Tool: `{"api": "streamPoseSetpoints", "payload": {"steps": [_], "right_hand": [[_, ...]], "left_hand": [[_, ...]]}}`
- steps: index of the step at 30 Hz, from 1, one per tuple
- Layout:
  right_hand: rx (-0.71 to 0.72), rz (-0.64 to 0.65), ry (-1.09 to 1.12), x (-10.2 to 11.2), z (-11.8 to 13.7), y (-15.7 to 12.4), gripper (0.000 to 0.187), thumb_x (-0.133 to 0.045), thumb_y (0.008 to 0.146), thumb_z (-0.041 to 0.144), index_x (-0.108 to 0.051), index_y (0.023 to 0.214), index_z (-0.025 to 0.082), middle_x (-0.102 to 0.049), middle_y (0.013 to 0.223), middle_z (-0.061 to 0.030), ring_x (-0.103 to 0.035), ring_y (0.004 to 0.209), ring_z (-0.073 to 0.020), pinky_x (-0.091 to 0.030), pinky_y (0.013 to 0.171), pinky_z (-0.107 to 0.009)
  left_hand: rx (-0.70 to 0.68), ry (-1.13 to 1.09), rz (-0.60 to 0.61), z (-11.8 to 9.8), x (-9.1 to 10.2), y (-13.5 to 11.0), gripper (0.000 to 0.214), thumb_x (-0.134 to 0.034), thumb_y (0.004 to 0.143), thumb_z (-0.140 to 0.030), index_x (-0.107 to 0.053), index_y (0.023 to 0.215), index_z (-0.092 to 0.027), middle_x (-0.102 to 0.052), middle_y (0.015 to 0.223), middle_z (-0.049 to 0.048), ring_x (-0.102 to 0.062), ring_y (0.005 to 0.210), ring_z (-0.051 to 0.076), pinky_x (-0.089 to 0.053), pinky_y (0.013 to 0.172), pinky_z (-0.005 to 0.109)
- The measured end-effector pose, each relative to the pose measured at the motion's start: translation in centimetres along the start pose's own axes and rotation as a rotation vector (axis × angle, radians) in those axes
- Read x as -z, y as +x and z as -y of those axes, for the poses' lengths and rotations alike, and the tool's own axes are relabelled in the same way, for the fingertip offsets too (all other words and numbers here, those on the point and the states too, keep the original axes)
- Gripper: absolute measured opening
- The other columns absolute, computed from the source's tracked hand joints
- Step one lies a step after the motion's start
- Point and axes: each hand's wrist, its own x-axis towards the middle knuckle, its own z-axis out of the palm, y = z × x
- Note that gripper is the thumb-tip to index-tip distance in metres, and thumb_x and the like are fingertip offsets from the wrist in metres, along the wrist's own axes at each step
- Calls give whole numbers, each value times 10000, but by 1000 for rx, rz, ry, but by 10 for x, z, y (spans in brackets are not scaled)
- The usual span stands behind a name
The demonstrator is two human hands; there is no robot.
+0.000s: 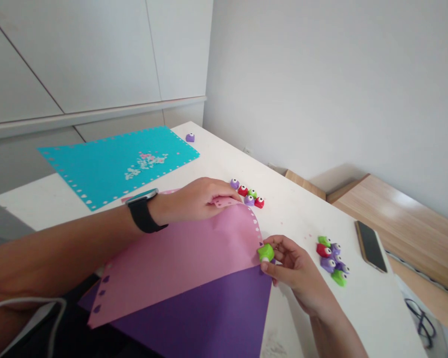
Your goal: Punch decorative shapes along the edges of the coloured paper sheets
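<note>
The right hand (296, 271) grips a green paper punch (266, 252), which seems to point left onto the edge of a pink sheet (175, 263) lying lengthwise toward frame top; the left hand (194, 201) pinches the sheet's far corner.

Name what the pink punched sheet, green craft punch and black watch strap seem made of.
The pink punched sheet looks like matte card or heavy paper: it curves, with clean-cut holes. The green craft punch seems glossy moulded plastic, by its sheen. The black watch strap looks like matte silicone or rubber; hard to say which.
</note>
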Motion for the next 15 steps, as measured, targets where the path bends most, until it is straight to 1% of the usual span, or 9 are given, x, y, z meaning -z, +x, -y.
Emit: {"api": "streamPoseSetpoints", "payload": {"steps": [1,3,6,9,11,13,15], "right_hand": [[-17,10,-6,0,0,1,417,-875,758,296,-638,1093,223,-718,972,-38,-623,772,-146,-455,560,-220],[-25,-2,-40,1,0,1,422,-883,748,300,-642,1085,218,-727,964,-39,-619,760,-144,-435,540,-213],[-3,-46,-109,3,0,3,400,-886,746,311,-663,1061,208,-742,980,-47,-630,780,-149,-451,590,-232],[32,-62,-158,4,-2,3,377,-879,755,330,-683,1047,195,-753,983,-60,-655,823,-174,-492,705,-287],[41,-61,-165,4,-4,3,377,-877,755,340,-688,1044,189,-758,969,-66,-671,853,-193,-503,753,-314],[30,-53,-147,3,-7,4,389,-882,745,344,-684,1040,186,-762,958,-66,-682,859,-199,-510,764,-317],[2,-44,-121,1,-9,4,400,-893,727,339,-680,1027,181,-763,952,-65,-684,836,-185,-514,732,-292]], "left_hand": [[2,-2,0,0,0,0,294,-557,926,-142,-721,1156,-222,-749,1099,46,-685,973,193,-490,868,267],[11,-4,8,-1,0,0,298,-551,928,-129,-722,1151,-228,-746,1097,38,-681,975,186,-486,873,266],[13,-15,8,0,-1,0,285,-552,934,-141,-728,1140,-230,-749,1072,38,-685,954,183,-491,863,266],[16,-32,4,0,-1,0,274,-553,941,-168,-730,1143,-224,-755,1066,50,-691,945,197,-500,854,274],[17,-41,13,1,-1,0,277,-543,949,-169,-730,1147,-224,-755,1087,52,-691,961,199,-498,862,275],[9,-50,22,2,-2,0,274,-537,959,-177,-730,1146,-226,-755,1112,49,-690,989,195,-492,877,270],[-4,-41,19,4,-3,1,254,-550,963,-208,-734,1137,-231,-758,1125,46,-688,1014,195,-483,899,273]]}}
